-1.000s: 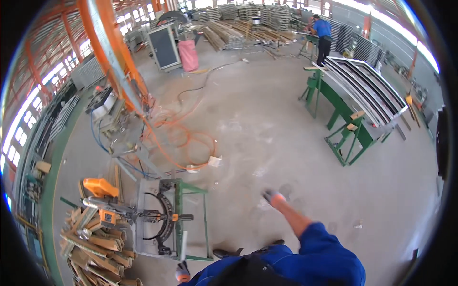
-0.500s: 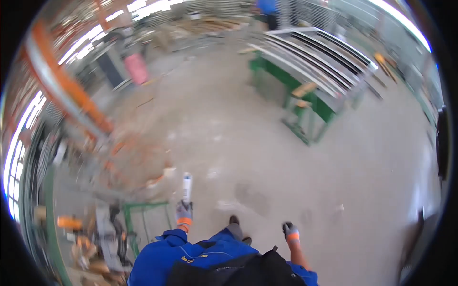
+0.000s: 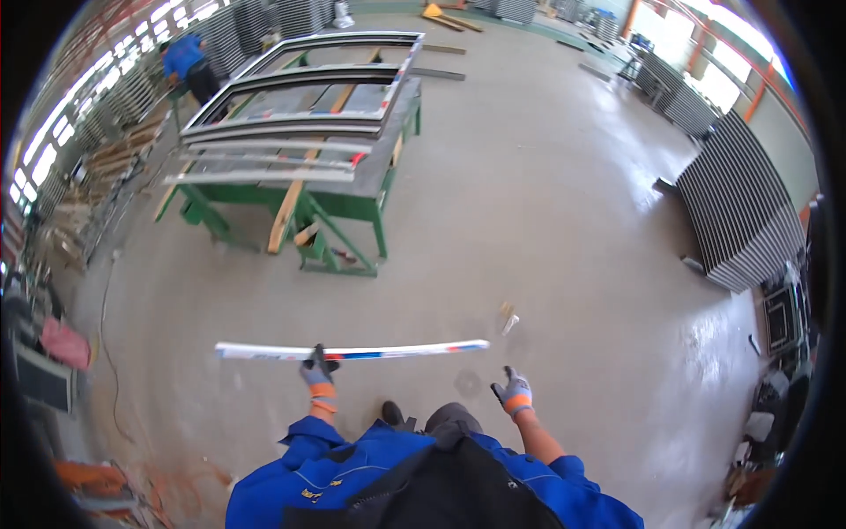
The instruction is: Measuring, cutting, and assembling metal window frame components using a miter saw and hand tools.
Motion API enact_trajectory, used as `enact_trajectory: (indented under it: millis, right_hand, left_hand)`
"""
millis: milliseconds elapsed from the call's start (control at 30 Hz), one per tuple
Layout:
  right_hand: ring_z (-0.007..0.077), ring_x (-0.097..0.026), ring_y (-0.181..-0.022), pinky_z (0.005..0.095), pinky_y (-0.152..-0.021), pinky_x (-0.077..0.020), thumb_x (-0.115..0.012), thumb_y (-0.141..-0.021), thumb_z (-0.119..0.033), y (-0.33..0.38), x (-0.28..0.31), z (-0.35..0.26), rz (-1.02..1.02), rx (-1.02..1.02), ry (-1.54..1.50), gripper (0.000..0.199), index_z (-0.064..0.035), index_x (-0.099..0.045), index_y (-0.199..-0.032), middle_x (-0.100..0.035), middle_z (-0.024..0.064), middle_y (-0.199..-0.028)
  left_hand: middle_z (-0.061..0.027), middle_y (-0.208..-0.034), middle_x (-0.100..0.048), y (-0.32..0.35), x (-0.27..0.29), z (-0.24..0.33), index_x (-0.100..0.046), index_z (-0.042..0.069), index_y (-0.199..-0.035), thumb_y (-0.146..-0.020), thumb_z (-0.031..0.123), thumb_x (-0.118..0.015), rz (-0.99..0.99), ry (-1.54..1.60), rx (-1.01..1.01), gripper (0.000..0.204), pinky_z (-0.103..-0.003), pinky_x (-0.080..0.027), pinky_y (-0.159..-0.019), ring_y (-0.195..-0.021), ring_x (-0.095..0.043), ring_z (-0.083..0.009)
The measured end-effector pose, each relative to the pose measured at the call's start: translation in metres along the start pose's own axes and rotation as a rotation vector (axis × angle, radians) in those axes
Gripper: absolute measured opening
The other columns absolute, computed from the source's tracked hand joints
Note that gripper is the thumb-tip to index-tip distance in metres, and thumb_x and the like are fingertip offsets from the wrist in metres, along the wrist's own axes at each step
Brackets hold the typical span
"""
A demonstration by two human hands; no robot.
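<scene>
My left hand (image 3: 318, 365), in a grey glove with dark fingertips and an orange cuff, is closed around a long white profile strip (image 3: 414, 351). The strip carries blue and red film and lies almost level across the space before me. To the right of my body, my right hand (image 3: 514, 390) wears the same kind of glove. Its fingers are apart and nothing is in it; the strip's right end is a short way above and to its left.
A green workbench (image 3: 352, 207) ahead left bears window frames (image 3: 388, 97) and loose white profiles (image 3: 264, 176). A tall stack of grey profiles (image 3: 740, 212) stands right. Small scraps (image 3: 509, 323) lie on the floor (image 3: 546, 238). Another person (image 3: 187, 62) bends at far left.
My view has swung right, so the bench now appears ahead left. The strip, seen end-on before, now lies crosswise in my left hand. My right hand has opened its fingers.
</scene>
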State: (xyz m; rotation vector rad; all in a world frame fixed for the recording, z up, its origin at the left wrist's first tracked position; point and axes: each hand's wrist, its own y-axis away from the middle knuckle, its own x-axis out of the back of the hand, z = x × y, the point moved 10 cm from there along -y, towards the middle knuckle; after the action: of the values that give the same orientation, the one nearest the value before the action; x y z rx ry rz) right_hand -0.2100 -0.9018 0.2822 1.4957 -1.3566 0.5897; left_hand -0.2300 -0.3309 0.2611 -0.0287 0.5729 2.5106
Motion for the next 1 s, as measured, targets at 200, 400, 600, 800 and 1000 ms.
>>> enact_trajectory:
  millis: [200, 400, 600, 800, 1000]
  right_hand:
    - [0.0401, -0.036, -0.129, 0.0502, -0.111, -0.0260, -0.082, -0.064, -0.038, -0.014, 0.099, -0.026, 0.356, -0.040, 0.260, 0.080, -0.0049, -0.050, -0.130, -0.046, 0.0211, -0.134]
    - [0.0285, -0.061, -0.091, 0.0428, -0.081, -0.0433, -0.079, -0.066, -0.049, -0.130, 0.067, 0.039, 0.123, -0.137, 0.107, 0.040, -0.0137, -0.067, -0.081, -0.066, 0.0102, -0.089]
    - [0.0328, -0.065, -0.083, 0.0409, -0.075, -0.0486, -0.070, -0.072, -0.064, -0.273, 0.092, -0.054, 0.007, -0.007, 0.080, 0.054, -0.0111, -0.066, -0.084, -0.069, 0.0130, -0.083]
    - [0.0357, -0.065, -0.085, 0.0438, -0.076, -0.0497, -0.063, -0.076, -0.068, -0.459, 0.129, -0.123, -0.082, -0.089, 0.034, 0.059, -0.0107, -0.066, -0.087, -0.069, 0.0151, -0.086]
    - [0.0416, -0.063, -0.082, 0.0474, -0.072, -0.0490, -0.057, -0.083, -0.063, -0.550, 0.121, -0.129, 0.001, -0.120, -0.089, 0.057, -0.0073, -0.067, -0.085, -0.067, 0.0203, -0.081]
  left_hand:
    - [-0.0062, -0.069, -0.062, 0.040, -0.244, -0.012, -0.064, 0.001, -0.092, -0.088, 0.031, -0.070, -0.424, -0.083, 0.172, 0.031, -0.033, -0.052, -0.038, -0.043, -0.058, -0.0187]
    - [-0.0097, -0.070, -0.065, 0.003, -0.375, -0.008, -0.063, 0.000, -0.092, -0.090, 0.034, -0.067, -0.549, -0.192, 0.143, 0.034, -0.033, -0.053, -0.040, -0.046, -0.061, -0.0206]
    - [-0.0097, -0.075, -0.068, -0.078, -0.394, -0.020, -0.065, 0.006, -0.100, -0.095, 0.026, -0.059, -0.667, -0.289, 0.213, 0.021, -0.027, -0.050, -0.047, -0.057, -0.065, -0.0159]
    - [-0.0074, -0.075, -0.069, -0.157, -0.470, -0.011, -0.065, 0.003, -0.104, -0.094, 0.021, -0.059, -0.565, -0.373, 0.042, 0.021, -0.026, -0.051, -0.053, -0.060, -0.065, -0.0133]
    - [-0.0071, -0.081, -0.069, -0.270, -0.555, -0.052, -0.064, 0.001, -0.101, -0.094, 0.011, -0.057, -0.553, -0.659, -0.294, 0.015, -0.026, -0.052, -0.062, -0.067, -0.064, -0.0121]
